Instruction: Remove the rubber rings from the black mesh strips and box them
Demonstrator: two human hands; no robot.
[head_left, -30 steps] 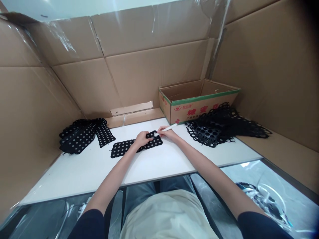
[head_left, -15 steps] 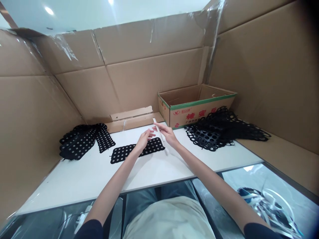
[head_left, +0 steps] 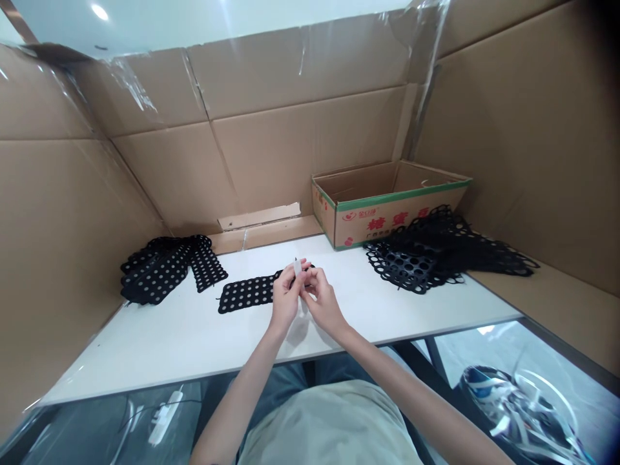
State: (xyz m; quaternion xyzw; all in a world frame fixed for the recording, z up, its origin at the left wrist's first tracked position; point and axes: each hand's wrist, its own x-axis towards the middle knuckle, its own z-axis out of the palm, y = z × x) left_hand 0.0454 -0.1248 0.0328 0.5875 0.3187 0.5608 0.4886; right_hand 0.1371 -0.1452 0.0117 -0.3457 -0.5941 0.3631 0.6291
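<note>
Both hands meet over the white table [head_left: 203, 342], closed around a slim white pen-like stick [head_left: 297, 266] with a small dark point at its upper end. My left hand [head_left: 287, 298] grips it, its thumb against the stick. My right hand [head_left: 322, 300] pinches close beside it, fingertips touching my left hand at the stick's lower part; most of the stick is hidden. Behind and left of the hands, a black strip with rows of round holes [head_left: 247, 292] lies flat, its right part largely covered by my hands.
At the left lies a heap of black perforated strips [head_left: 157, 274]. A black mesh pile [head_left: 411, 255] rests at the right, against an open cardboard box [head_left: 387, 210] with green edging. Cardboard walls [head_left: 310, 142] enclose the table. Below right, a container of white strips [head_left: 523, 407] stands.
The stick, held up in my right hand before, is now drawn nearer and gripped between both hands. My left hand has closed and come together with my right. The view has shifted slightly.
</note>
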